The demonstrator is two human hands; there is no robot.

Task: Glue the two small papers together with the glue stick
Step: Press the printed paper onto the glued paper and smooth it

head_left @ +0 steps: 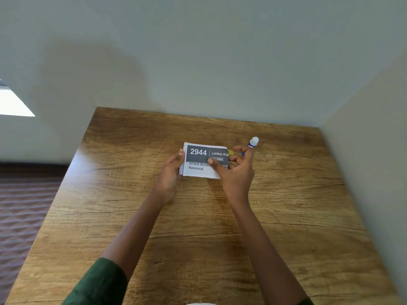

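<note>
One pale grey-green wall (198,51) filled the view from 9 through 12 to 3 o'clock. One wood-grain table (198,238) took the lower half, far edge against that wall. A brown quilted surface (24,205) lay at 8 o'clock, off the table's left side. A dark green sleeve (99,282) covered the left forearm at 7 o'clock.

Left hand (170,172): fingers curled round the 9 o'clock edge of the papers (198,160), one fingertip near their upper left corner. Right hand (235,172): thumb pressed on the printed face, other fingers curled behind the 3 o'clock edge, pinching the stack.

Papers: two small sheets, one behind the other, held between both hands just above frame centre, over the far half of the table, face tilted toward the camera. Whether the bottom edge touched the table: could not tell.

Front sheet (196,170): white, with a dark grey band across the top reading "2944" and "LIVING ROO…" in white; black text below, "Snack Baske…" and "Removal", partly under the thumb.

Rear sheet (181,170): only a narrow white strip showed past the 9 o'clock edge.

Glue stick (253,143): blue barrel, white top, tilted, at 2 o'clock of the papers, just beyond the right index finger. Whether those fingers held it: could not tell.

A yellow speck (230,153) sat at the papers' 3 o'clock edge, too small to identify.
</note>
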